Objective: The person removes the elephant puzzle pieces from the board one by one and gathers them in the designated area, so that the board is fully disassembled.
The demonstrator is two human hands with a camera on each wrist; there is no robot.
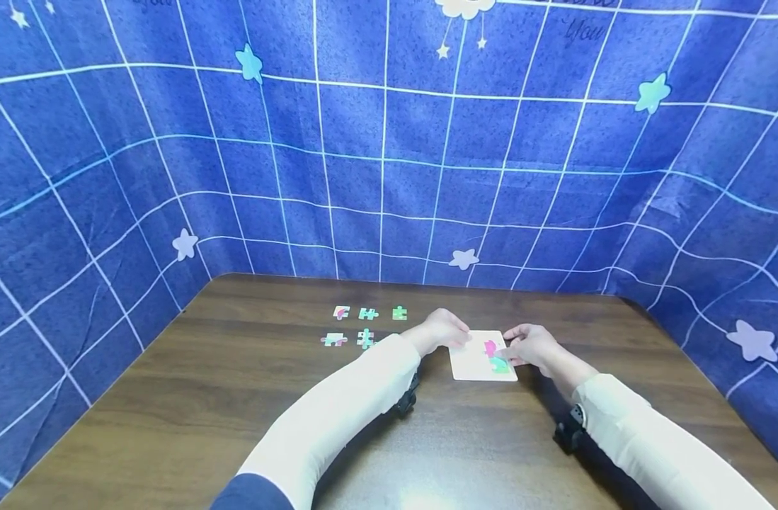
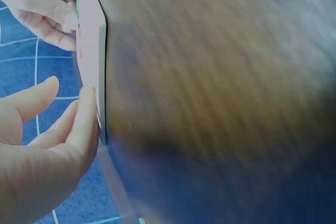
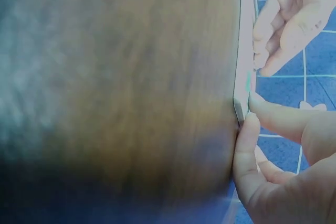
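A thin white puzzle board point(image 1: 466, 367) lies flat on the table, with pink and green puzzle pieces point(image 1: 500, 365) on its right side. My left hand point(image 1: 441, 329) touches the board's upper left part with extended fingers; its thumb stands clear in the left wrist view. At the right edge, my right hand point(image 1: 535, 347) holds the board between thumb and index finger. That thumb point(image 3: 278, 116) reaches over the board's face beside the pieces, and the index finger point(image 3: 245, 148) meets the board's corner. Fingers partly cover the pieces.
Several loose jigsaw pieces lie left of the board in two rows, among them a green one point(image 1: 398, 313) and a pink-and-white one point(image 1: 340, 312). The brown wooden table point(image 1: 191, 397) is backed by a blue gridded curtain point(image 1: 357, 184).
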